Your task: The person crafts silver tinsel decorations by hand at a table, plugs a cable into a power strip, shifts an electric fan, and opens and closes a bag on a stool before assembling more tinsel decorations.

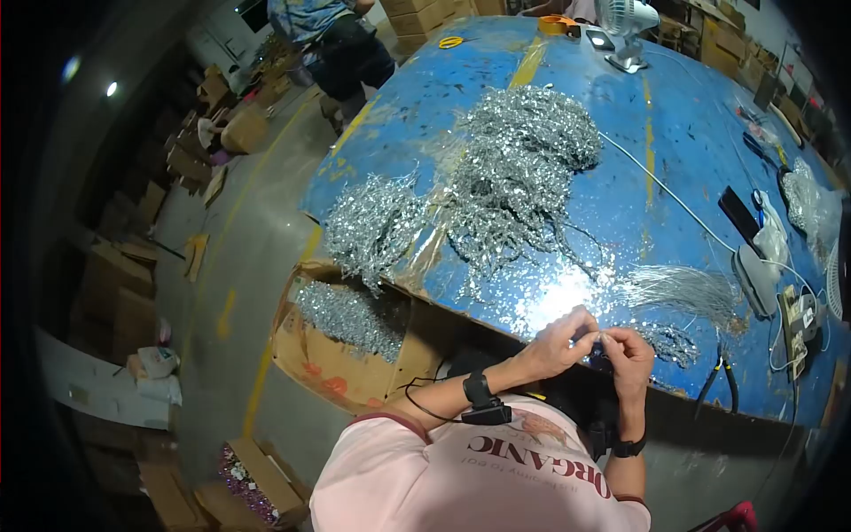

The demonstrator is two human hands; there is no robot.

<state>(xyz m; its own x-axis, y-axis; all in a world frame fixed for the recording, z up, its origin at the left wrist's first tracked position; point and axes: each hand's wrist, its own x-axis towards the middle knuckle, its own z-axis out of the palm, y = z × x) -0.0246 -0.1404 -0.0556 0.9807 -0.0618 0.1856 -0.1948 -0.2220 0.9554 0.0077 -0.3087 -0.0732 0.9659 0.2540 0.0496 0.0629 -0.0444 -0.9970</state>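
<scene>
Close together at the front edge of the blue table [403, 133], my left hand [563, 344] and my right hand [628, 356] are both closed, fingertips pinched toward each other. Whatever lies between the fingers is too small to make out. Just beyond them a bright glare covers loose silver flakes. To the right lie a bundle of thin silver wires [683, 291] and a small clump of silver tinsel [667, 344]. A large heap of silver tinsel [523, 160] spreads over the middle of the table, with a smaller pile [377, 226] to its left.
Pliers [720, 383] hang at the front edge. A cardboard box [355, 377] with silver tinsel stands below left. On the right are a power strip [792, 332] and a phone-like black object [737, 215]. Far back are a fan [628, 31], orange tape [554, 25] and a standing person [332, 44].
</scene>
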